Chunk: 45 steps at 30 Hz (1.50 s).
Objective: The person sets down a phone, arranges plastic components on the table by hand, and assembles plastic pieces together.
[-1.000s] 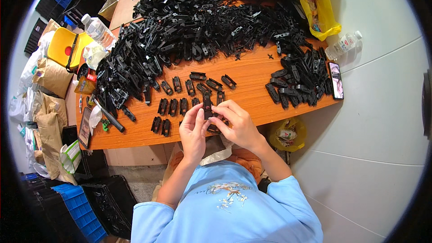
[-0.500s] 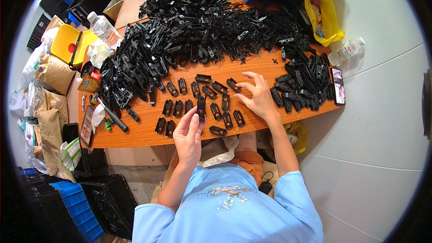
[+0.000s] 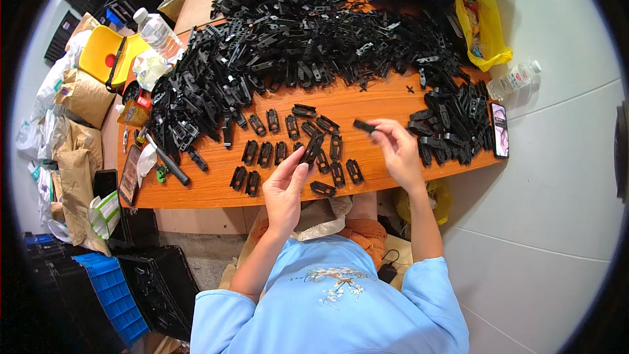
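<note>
My left hand (image 3: 285, 187) pinches a long black plastic part (image 3: 312, 149) between thumb and fingertips, tilted above the table. To its right, my right hand (image 3: 397, 149) grips a small black plastic frame (image 3: 364, 126) by one end, lifted over the bare wood. Under and around my left hand lie several more black oblong frames (image 3: 265, 153) in loose rows, each with an open middle. The lower end of the part in my left hand is hidden by my fingers.
A great heap of black plastic parts (image 3: 282, 46) curves across the wooden table (image 3: 386, 101). A smaller pile (image 3: 445, 121) lies right, beside a phone (image 3: 500, 130), bottle (image 3: 515, 79) and yellow bag (image 3: 481, 23). At left are a black-handled tool (image 3: 171, 165) and another phone (image 3: 130, 174).
My right hand has picked up a black frame from the table's upper row and drawn it nearer. The part in my left hand has tilted over to the right. The whole view has shifted slightly.
</note>
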Motion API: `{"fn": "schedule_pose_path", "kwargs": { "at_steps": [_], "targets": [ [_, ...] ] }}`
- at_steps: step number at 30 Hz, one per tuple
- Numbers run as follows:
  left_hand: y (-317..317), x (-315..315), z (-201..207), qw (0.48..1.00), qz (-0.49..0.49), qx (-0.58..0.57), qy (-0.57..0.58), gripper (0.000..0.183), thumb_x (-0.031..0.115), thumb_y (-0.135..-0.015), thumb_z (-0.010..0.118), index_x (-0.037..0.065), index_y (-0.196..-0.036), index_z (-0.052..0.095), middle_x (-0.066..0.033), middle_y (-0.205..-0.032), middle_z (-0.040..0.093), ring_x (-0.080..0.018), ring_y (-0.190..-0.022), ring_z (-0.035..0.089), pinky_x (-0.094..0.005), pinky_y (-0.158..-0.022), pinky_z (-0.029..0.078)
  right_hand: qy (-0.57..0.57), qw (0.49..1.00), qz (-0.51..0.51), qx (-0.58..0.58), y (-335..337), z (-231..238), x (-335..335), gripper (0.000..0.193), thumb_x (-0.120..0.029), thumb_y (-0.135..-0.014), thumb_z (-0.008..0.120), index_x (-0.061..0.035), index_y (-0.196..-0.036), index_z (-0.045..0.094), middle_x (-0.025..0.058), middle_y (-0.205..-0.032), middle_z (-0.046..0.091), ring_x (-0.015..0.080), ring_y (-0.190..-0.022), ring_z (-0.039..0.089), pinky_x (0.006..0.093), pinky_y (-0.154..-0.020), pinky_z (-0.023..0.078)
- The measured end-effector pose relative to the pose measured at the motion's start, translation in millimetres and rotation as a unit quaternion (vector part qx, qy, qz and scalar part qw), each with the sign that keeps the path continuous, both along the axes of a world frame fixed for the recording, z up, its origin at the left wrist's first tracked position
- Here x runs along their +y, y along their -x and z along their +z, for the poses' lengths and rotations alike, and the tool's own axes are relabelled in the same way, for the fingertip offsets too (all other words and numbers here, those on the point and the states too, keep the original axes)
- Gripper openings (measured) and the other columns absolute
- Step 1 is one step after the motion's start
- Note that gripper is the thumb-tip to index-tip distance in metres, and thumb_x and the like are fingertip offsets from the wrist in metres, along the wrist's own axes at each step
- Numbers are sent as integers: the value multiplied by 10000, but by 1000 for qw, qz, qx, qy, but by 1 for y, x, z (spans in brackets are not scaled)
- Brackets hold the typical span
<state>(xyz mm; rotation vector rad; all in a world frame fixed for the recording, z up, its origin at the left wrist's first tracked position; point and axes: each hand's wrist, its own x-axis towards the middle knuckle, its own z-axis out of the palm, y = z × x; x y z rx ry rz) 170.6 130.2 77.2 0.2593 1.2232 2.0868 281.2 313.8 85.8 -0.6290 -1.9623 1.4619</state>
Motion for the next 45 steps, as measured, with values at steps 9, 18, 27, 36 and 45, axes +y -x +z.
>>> {"fn": "schedule_pose_path", "kwargs": {
  "at_steps": [9, 18, 27, 36, 45],
  "targets": [
    [-1, 12, 8, 988, -8, 142, 57, 273, -39, -818, 595, -38, -1091, 581, -96, -1030, 618, -92, -885, 573, -207, -798, 453, 173, 973, 151, -13, -18, 42, -36, 104, -18, -864, 538, 50, -915, 598, 72, -939, 576, 107, -769, 580, 221, -669, 477],
    [-6, 19, 26, 971, -28, 226, 78, 261, -18, -826, 595, -21, -1087, 608, -30, -918, 599, -51, -792, 514, -166, -700, 401, 178, 980, 86, 22, -25, 46, -39, 110, -58, -856, 573, 29, -790, 587, 84, -1312, 341, 83, -759, 543, 217, -660, 448],
    [-6, 15, 29, 968, -24, 234, 82, 239, 39, -844, 594, -5, -1078, 619, -40, -907, 603, -64, -795, 518, -179, -699, 406, 193, 978, 70, 42, -20, 35, -45, 134, -119, -851, 603, 6, -821, 641, 128, -1312, 366, 128, -1003, 452, 283, -870, 383],
    [-6, 14, 30, 967, -27, 242, 77, 232, 77, -858, 588, -11, -1071, 618, -42, -927, 601, -70, -826, 522, -182, -731, 405, 277, 954, 91, 72, -19, 30, -47, 151, -109, -870, 574, 28, -863, 639, 142, -1296, 382, 138, -1043, 472, 281, -878, 403],
    [-7, 15, 32, 964, -18, 243, 102, 218, 53, -852, 590, -4, -1059, 627, -27, -878, 591, -53, -766, 515, -172, -651, 398, 277, 954, 88, 73, -19, 26, -50, 164, -135, -872, 576, 13, -845, 642, 140, -1301, 384, 143, -1031, 475, 294, -892, 392]
  ]
}}
